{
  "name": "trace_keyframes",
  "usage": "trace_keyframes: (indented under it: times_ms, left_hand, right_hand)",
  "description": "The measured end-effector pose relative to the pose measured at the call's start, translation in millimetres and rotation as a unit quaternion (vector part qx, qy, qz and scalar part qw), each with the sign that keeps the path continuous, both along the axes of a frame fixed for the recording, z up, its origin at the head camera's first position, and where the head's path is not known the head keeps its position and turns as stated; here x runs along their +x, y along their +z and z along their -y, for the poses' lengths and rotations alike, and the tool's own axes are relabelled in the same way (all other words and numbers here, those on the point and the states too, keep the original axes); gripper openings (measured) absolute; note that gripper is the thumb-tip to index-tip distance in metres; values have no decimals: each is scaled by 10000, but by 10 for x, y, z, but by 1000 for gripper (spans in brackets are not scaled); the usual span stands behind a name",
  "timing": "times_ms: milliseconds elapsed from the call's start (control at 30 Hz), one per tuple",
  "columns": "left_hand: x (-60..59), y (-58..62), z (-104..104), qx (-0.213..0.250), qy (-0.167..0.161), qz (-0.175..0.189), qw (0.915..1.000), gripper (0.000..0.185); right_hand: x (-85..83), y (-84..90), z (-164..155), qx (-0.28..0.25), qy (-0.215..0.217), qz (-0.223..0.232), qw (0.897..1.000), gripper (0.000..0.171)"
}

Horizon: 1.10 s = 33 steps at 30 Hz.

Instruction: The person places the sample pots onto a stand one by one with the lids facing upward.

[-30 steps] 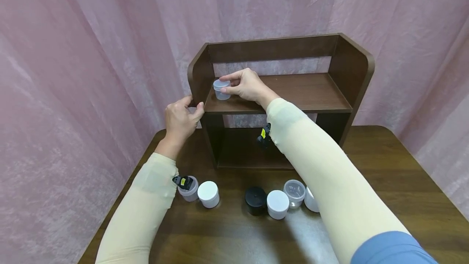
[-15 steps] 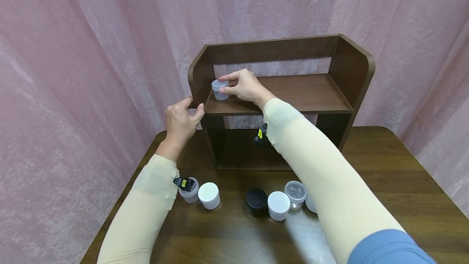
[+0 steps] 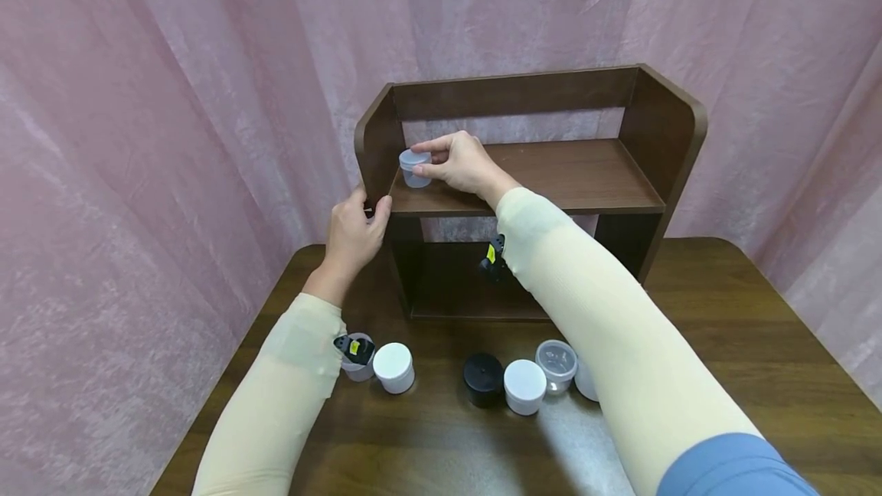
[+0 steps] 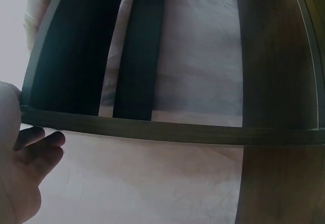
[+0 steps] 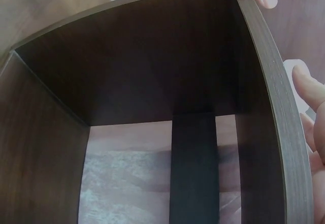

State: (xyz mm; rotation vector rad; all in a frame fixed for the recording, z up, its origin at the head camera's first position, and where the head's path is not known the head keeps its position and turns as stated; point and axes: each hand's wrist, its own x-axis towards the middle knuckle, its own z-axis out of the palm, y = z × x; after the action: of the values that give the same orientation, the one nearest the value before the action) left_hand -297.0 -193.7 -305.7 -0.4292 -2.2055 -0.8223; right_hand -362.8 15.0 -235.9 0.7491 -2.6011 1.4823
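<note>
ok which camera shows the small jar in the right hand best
The head view: it shows the small jar nearly whole, top and side, pinched in the right hand. The right wrist view shows only a pale patch, probably the jar, past the shelf edge; the left wrist view does not show it.

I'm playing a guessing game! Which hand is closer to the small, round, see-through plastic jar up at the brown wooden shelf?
Right. The right hand holds the jar; the left hand is apart from it, farther left, at the left side of the shelf.
</note>
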Motion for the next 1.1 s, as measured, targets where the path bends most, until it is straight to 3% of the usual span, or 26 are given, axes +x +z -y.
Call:
trace_keyframes:
  times_ms: [367, 633, 800, 933, 1100]
  left_hand:
    - [-23, -87, -27, 300, 133, -161, 9993, 23]
    - [-31, -103, -20, 269, 191, -189, 9993, 24]
    - [-51, -92, -44, 288, 208, -181, 9992, 24]
    - [-66, -94, -95, 299, 236, -171, 9991, 24]
    - [-75, -88, -159, 301, 253, -120, 9992, 24]
  right_hand:
    - [-25, -35, 20, 29, 36, -25, 10000, 43]
    - [-30, -69, 13, 29, 31, -118, 9999, 44]
    - [5, -41, -62, -381, 257, -63, 9989, 49]
    - [131, 8, -235, -722, 462, -222, 9961, 47]
    - [445, 11, -598, -1039, 597, -318, 9923, 44]
